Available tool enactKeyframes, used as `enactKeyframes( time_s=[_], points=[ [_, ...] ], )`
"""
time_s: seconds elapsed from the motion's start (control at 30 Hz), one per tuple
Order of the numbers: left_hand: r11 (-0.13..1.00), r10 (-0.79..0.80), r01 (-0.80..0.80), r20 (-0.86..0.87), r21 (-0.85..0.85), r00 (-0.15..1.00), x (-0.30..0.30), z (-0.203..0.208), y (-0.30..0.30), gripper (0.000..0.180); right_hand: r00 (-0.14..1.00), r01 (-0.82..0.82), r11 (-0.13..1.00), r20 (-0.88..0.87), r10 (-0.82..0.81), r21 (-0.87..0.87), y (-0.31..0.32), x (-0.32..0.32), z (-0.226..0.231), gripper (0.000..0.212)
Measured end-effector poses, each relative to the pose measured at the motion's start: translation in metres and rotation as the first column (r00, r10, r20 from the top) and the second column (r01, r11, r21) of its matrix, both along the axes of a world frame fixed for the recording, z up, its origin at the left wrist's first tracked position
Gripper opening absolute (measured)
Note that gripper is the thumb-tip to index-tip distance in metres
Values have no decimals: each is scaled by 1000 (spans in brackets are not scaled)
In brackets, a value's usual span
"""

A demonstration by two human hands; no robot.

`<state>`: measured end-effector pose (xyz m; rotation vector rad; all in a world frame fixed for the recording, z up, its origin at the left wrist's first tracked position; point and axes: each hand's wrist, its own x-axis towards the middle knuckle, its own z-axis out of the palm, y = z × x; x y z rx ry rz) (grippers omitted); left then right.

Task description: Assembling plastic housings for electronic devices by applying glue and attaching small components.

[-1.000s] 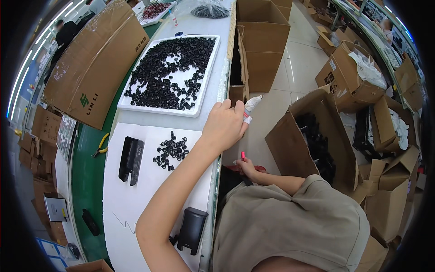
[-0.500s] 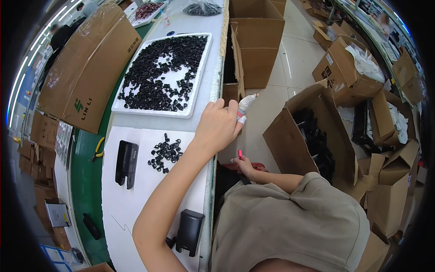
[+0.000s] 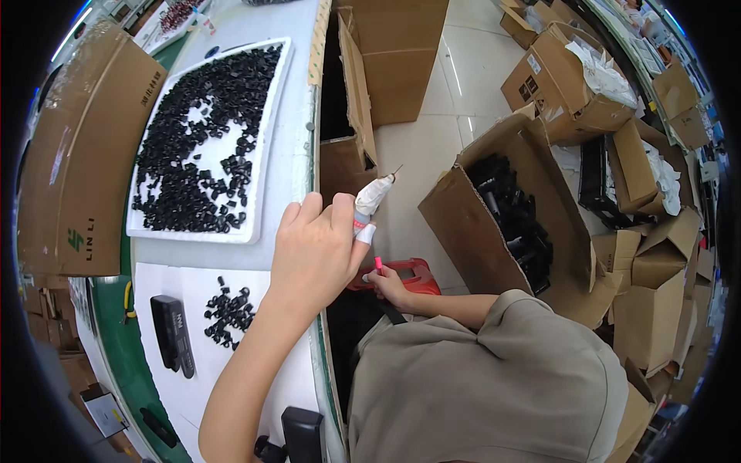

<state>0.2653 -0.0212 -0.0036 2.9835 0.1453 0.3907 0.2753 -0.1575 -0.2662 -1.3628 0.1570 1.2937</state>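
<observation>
My left hand [image 3: 312,251] is raised over the right edge of the workbench, closed around a small white bottle [image 3: 372,197] with a thin needle tip, which points up and right. White wrapping covers my left thumb tip. Lower and to the right, beyond the bench edge, my right hand [image 3: 392,287] pinches a small pink cap-like piece [image 3: 378,265]. Left of my forearm, a pile of small black parts [image 3: 229,315] lies on white sheeting beside a long black plastic housing [image 3: 171,336]. Another black housing [image 3: 303,434] lies near my left elbow.
A white foam tray [image 3: 255,220] of black parts occupies the bench farther away. A large carton [image 3: 93,147] stands left, near yellow-handled pliers [image 3: 128,301]. To the right, an open carton [image 3: 471,220] holds black pieces; a red stool [image 3: 421,276] is by my right hand.
The view has shifted, moving the tray and bench left and exposing more of the red stool. Both hands keep their hold; the bottle's needle tip now shows more plainly.
</observation>
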Motion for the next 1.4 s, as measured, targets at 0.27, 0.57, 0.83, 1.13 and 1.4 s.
enactKeyframes(
  time_s=[0.27,0.57,0.83,1.13,1.4],
  points=[
    [995,21,-23,-17,-95,1000,2,0,1,30,996,30,1000,-89,-29,4,0,2,-4,14],
    [994,28,-29,-15,-108,1000,5,0,3,32,996,55,998,-67,-53,20,2,1,-7,17],
    [997,7,-6,11,-73,1000,2,-1,1,28,999,31,999,-37,-31,8,2,0,0,14],
    [995,-10,8,-18,-99,1000,-1,6,3,30,994,48,996,-104,-40,75,-3,3,7,13],
    [958,28,-16,37,-288,999,-3,12,6,22,996,32,993,-90,-21,117,-6,3,9,8]
  ],
)
